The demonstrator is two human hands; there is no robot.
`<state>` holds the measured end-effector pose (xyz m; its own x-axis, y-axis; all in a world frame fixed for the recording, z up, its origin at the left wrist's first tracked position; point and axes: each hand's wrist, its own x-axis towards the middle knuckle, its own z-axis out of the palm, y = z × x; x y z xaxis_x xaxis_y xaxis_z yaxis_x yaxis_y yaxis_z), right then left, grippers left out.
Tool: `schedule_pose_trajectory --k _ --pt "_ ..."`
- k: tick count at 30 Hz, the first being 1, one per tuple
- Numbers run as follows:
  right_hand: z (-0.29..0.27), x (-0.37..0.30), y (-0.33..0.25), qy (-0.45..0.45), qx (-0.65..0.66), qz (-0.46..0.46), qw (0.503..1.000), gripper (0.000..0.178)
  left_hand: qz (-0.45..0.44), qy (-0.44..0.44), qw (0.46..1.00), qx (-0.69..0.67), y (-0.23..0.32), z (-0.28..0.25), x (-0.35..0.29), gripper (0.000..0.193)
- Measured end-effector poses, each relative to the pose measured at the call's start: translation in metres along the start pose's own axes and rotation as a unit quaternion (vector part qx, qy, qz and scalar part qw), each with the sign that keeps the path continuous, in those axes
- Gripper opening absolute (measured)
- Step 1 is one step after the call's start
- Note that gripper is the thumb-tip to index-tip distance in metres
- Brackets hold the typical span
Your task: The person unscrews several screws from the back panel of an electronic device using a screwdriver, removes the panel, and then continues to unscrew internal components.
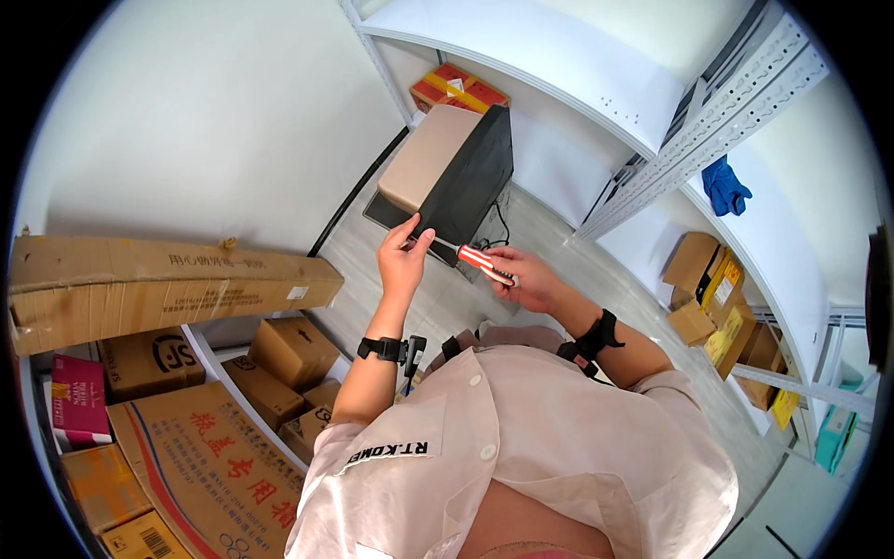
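Note:
My right hand (524, 279) is closed round the red-and-white handle of a screwdriver (482, 262), whose metal shaft points left. My left hand (402, 256) is at the shaft's tip, thumb and forefinger drawn together by the near lower corner of a box-shaped machine (466, 172). What those fingertips pinch is too small to make out. The machine has a black side facing right and a beige, rounded cover (430, 156) on its left. Whether the screwdriver's tip touches the machine is hidden by my left thumb.
Dark cables (504, 219) lie on the floor beside the machine. Behind it, a red carton (458, 87) sits under a white shelf (531, 47). Cardboard boxes (205, 456) crowd the left, below a long carton (168, 279). At right, metal shelving (698, 121) holds a blue glove (724, 186) and opened boxes (712, 289).

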<state>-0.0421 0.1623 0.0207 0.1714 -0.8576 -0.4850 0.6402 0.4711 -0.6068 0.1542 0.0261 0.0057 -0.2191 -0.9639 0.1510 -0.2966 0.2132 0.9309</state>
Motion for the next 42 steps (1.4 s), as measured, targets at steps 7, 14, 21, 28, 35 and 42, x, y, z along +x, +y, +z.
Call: schedule_pose_trajectory --k 7,14,21,28,35,42 --pt "0.006 0.003 0.008 0.069 -0.428 -0.286 0.855 0.044 -0.036 0.059 0.998 -0.011 -0.013 0.006 -0.003 0.052" --pt "0.02 -0.011 0.001 0.09 -0.531 -0.342 0.771 0.045 -0.295 0.041 0.954 -0.043 0.019 0.009 -0.016 0.047" --pt "0.025 -0.009 0.011 0.082 -0.575 -0.364 0.728 0.047 -0.355 -0.113 0.915 -0.157 0.018 0.013 -0.028 0.029" --pt "0.004 -0.003 0.016 0.029 -0.444 -0.342 0.828 0.049 -0.347 -0.112 0.908 -0.206 0.018 0.015 -0.025 0.026" --pt "-0.007 -0.004 0.006 -0.055 -0.036 -0.022 0.998 0.037 -0.337 -0.107 0.912 -0.208 0.017 0.015 -0.026 0.022" --pt "-0.02 -0.003 0.007 -0.124 0.001 0.148 0.981 0.048 -0.307 -0.116 0.919 -0.221 0.005 0.018 -0.031 0.021"
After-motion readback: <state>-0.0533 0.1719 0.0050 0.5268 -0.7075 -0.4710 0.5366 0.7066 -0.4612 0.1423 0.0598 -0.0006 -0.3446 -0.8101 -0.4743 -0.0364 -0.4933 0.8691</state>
